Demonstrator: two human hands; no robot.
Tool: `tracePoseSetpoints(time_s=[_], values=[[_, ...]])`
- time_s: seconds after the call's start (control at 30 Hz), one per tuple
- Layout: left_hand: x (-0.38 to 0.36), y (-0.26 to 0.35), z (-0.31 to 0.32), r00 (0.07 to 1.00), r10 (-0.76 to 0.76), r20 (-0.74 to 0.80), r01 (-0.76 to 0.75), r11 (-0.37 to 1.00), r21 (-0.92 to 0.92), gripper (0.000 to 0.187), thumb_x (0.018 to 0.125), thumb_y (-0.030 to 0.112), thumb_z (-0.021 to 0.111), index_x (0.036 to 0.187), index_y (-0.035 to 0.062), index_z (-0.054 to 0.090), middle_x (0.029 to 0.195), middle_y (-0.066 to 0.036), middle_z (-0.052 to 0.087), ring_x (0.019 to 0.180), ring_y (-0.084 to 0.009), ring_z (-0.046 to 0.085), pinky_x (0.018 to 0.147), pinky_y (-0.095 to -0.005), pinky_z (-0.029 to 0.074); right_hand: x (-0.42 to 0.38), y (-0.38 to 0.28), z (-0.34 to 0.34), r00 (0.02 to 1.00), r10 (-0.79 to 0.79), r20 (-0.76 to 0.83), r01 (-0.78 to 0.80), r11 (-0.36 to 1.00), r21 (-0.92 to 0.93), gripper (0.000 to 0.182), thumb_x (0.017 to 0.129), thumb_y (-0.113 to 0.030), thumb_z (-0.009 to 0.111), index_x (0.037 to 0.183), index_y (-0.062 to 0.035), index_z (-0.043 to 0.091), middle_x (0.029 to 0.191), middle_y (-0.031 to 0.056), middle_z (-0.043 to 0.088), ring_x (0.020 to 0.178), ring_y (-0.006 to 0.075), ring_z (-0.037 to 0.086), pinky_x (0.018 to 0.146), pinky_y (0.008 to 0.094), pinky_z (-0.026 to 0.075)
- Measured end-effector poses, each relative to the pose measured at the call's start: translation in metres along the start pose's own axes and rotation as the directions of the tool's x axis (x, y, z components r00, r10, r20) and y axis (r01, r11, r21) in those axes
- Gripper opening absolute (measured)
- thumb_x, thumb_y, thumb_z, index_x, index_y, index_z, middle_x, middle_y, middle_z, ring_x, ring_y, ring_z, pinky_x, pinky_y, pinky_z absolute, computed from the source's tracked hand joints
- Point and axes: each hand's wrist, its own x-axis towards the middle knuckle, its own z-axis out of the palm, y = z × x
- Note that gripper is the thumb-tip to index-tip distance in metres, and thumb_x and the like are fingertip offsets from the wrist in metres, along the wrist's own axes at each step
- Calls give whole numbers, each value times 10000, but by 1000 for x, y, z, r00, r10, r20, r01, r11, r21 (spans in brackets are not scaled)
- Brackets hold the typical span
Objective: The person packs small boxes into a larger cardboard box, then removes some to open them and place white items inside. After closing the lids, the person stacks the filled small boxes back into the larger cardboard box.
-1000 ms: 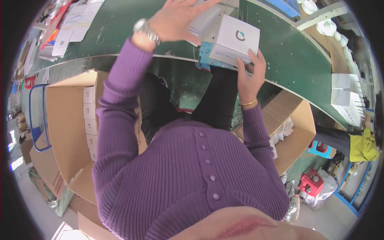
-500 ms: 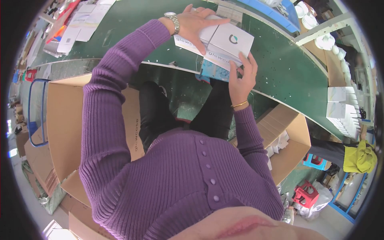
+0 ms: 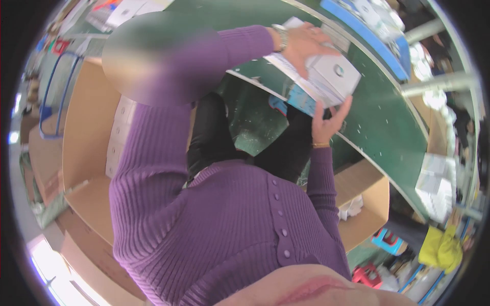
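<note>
White cartons (image 3: 338, 72) with a round dark and teal logo lie side by side at the near edge of the green table. Over the left-hand carton reaches my left hand (image 3: 305, 48), its thumb down the front side and its fingers across the top. My right hand (image 3: 331, 122) is at the near right corner, thumb and fingers apart, fingertips against or very near the carton. A light blue patterned thing (image 3: 302, 100) shows just under the cartons' front edge. The cartons' undersides are hidden.
A large cardboard box (image 3: 84, 137) with several white cartons inside stands at left. Another cardboard box (image 3: 375, 209) holds white pieces at right. A blue tray (image 3: 367, 30) sits at the table's back; stacked white boxes (image 3: 436, 178) stand at the far right.
The view has turned, so the table slants more. My hands and the cartons appear further right and lower. My right hand's fingers have slipped from the carton's top to its corner.
</note>
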Motion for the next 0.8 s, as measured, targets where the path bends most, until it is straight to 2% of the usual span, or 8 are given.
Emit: tracePoseSetpoints(time_s=[0.07,0.17,0.27,0.37,0.57,0.67,0.77,0.8], values=[[-2,-1,-2,1000,-13,-26,12,999,-36,1073,684,545,786,1585,308,254,1595,-89,294,1401,-373,371,1156,-548,239,1,-2,0,999,21,31,-23,997,70,820,910,-200,759,1557,-37,283,1552,208,372,1342,320,485,923,404,548],[2,1,-11,994,-33,107,40,997,-62,1173,666,617,822,1603,315,183,1635,-76,258,1461,-366,285,1175,-585,201,7,-11,-2,998,38,53,-45,988,146,726,960,-216,687,1549,-67,289,1541,213,355,1376,355,457,939,427,551],[10,-11,6,1000,6,7,-6,1000,-25,1272,518,815,767,1580,344,248,1503,-65,392,1362,-327,396,1044,-533,306,8,-16,-3,993,49,103,-71,972,225,737,994,-210,621,1581,-74,197,1577,253,271,1424,407,380,1022,494,494],[-8,-2,-1,1000,-25,-7,25,999,-21,1159,632,748,760,1581,328,242,1492,-77,417,1326,-316,418,1050,-504,305,7,-14,-1,994,15,111,-43,968,246,759,998,-214,606,1593,-102,150,1580,277,286,1397,439,414,1014,528,492],[-76,6,-35,958,-68,-278,115,981,157,1066,698,647,770,1572,314,258,1446,-92,432,1249,-322,454,991,-479,314,11,-18,3,999,-26,35,19,977,212,747,996,-215,604,1583,-48,174,1456,324,434,1348,424,482,981,517,530],[-136,4,-73,854,-139,-501,209,974,86,1027,719,648,770,1560,301,292,1418,-127,478,1256,-366,503,997,-521,394,13,-25,4,999,-34,35,27,979,201,706,996,-200,585,1559,-16,200,1441,295,488,1341,404,506,990,506,532],[-213,4,-116,704,-87,-705,-114,966,-232,785,795,477,803,1422,141,472,1324,-131,571,1214,-318,568,1034,-482,452,13,-27,2,997,-61,38,52,978,202,680,1002,-179,600,1542,-2,226,1423,290,507,1317,389,529,977,496,545],[-243,-1,-125,666,-111,-738,-13,987,-160,893,760,528,808,1455,135,409,1387,-130,517,1240,-304,530,1060,-481,416,13,-27,1,998,-50,39,41,980,196,678,999,-174,603,1538,-2,228,1419,292,506,1314,387,531,987,501,539]])
